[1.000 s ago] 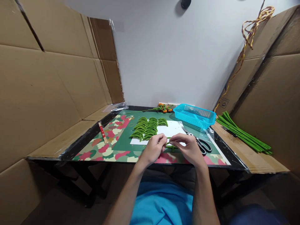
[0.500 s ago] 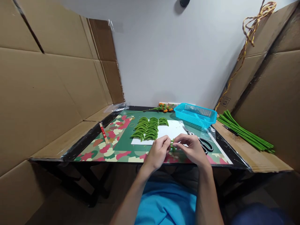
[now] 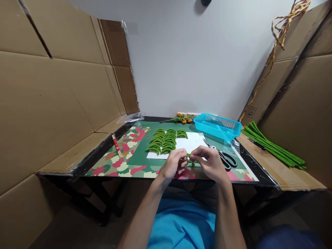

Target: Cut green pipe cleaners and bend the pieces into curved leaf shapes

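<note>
My left hand (image 3: 176, 162) is closed, thumb against bent fingers, at one end of a short green stem piece (image 3: 188, 155). My right hand (image 3: 209, 162) pinches the same piece at its other end with thumb and fingertips. Much of the piece is hidden by the fingers. Just below, between the hands, more green bits (image 3: 193, 164) show near the table's front edge. On the white sheet (image 3: 193, 140) behind the hands lie curved, leaf-like green pieces (image 3: 169, 140) in three columns. Black-handled scissors (image 3: 228, 159) lie beside my right hand.
A blue plastic basket (image 3: 218, 127) stands at the back right, near orange flowers (image 3: 184, 118) on a long stem. Long green stems (image 3: 275, 147) and a dark-handled tool (image 3: 256, 143) lie on cardboard at right. A red-wrapped stick packet (image 3: 116, 146) lies left. Cardboard walls (image 3: 64, 93) flank the table.
The fingers of my left hand have loosened and shifted a little, and more of the green piece shows between the hands. The whole view has moved slightly.
</note>
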Motion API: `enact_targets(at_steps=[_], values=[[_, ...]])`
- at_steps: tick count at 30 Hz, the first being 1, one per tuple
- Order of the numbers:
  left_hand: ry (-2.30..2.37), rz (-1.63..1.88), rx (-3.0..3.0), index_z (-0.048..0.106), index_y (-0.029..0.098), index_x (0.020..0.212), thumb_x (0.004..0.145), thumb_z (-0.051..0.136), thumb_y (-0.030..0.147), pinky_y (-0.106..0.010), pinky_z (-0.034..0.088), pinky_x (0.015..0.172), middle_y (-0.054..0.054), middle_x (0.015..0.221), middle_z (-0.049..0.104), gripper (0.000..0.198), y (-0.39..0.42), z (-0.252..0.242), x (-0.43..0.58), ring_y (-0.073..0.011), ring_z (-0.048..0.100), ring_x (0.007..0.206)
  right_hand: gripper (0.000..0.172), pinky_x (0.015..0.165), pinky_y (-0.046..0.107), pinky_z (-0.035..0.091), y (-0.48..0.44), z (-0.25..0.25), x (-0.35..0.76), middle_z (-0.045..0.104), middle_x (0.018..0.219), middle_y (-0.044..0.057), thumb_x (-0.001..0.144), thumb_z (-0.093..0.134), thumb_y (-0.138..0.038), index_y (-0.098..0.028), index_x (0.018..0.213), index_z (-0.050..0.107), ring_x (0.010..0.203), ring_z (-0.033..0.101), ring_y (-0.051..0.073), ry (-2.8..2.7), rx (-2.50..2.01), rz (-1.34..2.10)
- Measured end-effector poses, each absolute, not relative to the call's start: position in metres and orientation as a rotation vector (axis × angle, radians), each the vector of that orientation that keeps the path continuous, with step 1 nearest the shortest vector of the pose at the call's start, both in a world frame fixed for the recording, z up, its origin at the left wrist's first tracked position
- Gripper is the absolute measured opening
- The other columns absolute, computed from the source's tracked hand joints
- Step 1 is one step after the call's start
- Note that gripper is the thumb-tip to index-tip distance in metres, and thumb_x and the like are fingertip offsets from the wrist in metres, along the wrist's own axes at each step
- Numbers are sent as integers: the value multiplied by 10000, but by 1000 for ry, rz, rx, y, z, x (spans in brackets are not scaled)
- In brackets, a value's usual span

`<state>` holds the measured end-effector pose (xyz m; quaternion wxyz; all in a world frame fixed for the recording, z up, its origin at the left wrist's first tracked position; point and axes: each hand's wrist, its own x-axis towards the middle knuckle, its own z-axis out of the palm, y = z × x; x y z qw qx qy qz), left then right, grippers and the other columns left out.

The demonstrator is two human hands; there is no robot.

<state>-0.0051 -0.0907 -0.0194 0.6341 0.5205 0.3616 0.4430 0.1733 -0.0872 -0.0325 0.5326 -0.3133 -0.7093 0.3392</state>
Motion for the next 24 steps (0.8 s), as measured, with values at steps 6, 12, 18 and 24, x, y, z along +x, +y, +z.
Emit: enact_targets(at_steps=[6, 12, 18, 24], values=[[797, 1059, 1204, 500, 191, 738, 831, 706, 498, -159, 253, 404, 83, 570, 385, 381, -94, -20, -4, -45, 285, 450, 268, 650, 296, 577, -89, -30, 175, 755, 745, 53, 925, 775, -439, -191, 831, 737, 678, 724, 196, -1648, -729, 870], [848, 1060, 1245, 506, 200, 835, 860, 697, 540, -154, 169, 384, 69, 624, 494, 390, -91, -22, -5, -48, 425, 418, 256, 678, 293, 588, -88, -28, 180, 759, 765, 54, 948, 750, -417, -188, 835, 741, 703, 732, 192, -1634, -743, 852], [890, 1063, 1313, 513, 194, 814, 859, 678, 591, -152, 185, 365, 58, 649, 536, 432, -91, -22, -6, -49, 462, 416, 266, 692, 296, 588, -88, -27, 179, 767, 796, 60, 944, 751, -448, -195, 863, 759, 725, 732, 201, -1695, -762, 824], [825, 1067, 1316, 513, 194, 825, 861, 709, 593, -152, 225, 373, 65, 648, 525, 447, -91, -22, -6, -43, 449, 421, 260, 714, 303, 589, -87, -26, 178, 765, 811, 57, 956, 733, -444, -197, 878, 755, 745, 731, 203, -1675, -753, 834]])
